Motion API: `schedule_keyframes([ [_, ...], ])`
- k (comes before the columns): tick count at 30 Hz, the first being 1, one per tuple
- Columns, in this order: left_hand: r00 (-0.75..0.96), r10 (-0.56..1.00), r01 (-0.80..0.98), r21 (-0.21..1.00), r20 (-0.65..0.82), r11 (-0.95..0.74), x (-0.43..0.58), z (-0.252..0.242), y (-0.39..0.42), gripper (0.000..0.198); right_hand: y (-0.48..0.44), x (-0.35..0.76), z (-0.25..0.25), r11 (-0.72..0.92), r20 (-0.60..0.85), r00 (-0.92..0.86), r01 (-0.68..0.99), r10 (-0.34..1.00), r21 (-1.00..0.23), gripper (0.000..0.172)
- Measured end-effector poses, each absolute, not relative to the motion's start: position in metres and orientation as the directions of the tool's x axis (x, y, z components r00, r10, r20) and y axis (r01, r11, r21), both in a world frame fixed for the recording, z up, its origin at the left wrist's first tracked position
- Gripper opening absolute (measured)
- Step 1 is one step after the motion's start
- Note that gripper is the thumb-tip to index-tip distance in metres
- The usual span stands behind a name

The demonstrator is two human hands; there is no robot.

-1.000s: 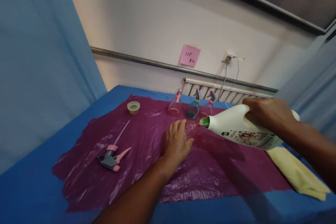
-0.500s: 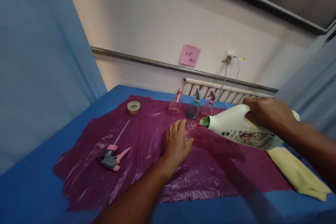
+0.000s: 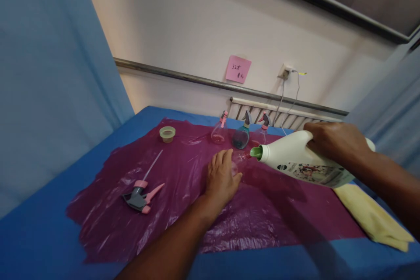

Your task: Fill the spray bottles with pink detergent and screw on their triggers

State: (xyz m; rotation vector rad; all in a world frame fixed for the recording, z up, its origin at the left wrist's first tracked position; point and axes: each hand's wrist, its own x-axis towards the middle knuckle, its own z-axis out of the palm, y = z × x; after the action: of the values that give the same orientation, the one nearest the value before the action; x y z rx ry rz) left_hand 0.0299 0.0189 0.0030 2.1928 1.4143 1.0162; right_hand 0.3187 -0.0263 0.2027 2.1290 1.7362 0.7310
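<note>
My right hand [image 3: 337, 142] grips a white detergent bottle [image 3: 302, 159] by its handle and holds it tilted nearly flat, its green spout [image 3: 256, 152] pointing left. Just below the spout stands a small clear spray bottle [image 3: 241, 159] without its top. My left hand [image 3: 221, 179] is wrapped round that clear bottle, hiding most of it, and rests on the purple plastic sheet [image 3: 183, 210]. A loose pink and grey spray head [image 3: 141, 197] with its long tube lies on the sheet to the left.
Three spray bottles with trigger tops [image 3: 241, 133] stand at the back of the sheet. A pale green cap [image 3: 167, 134] sits at the back left. A yellow cloth [image 3: 374, 218] lies at the right. Blue cloth [image 3: 39, 236] covers the table; blue curtains hang on both sides.
</note>
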Motion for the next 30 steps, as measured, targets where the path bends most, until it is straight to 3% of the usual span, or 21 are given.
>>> schedule_keyframes([
  [30,0.245,0.896,0.657,0.617,0.369,-0.434,0.0306,0.0036,0.0189,0.078,-0.0258,0.3209,0.2016,-0.214,0.201,0.123,0.818,0.972,0.534,0.015],
])
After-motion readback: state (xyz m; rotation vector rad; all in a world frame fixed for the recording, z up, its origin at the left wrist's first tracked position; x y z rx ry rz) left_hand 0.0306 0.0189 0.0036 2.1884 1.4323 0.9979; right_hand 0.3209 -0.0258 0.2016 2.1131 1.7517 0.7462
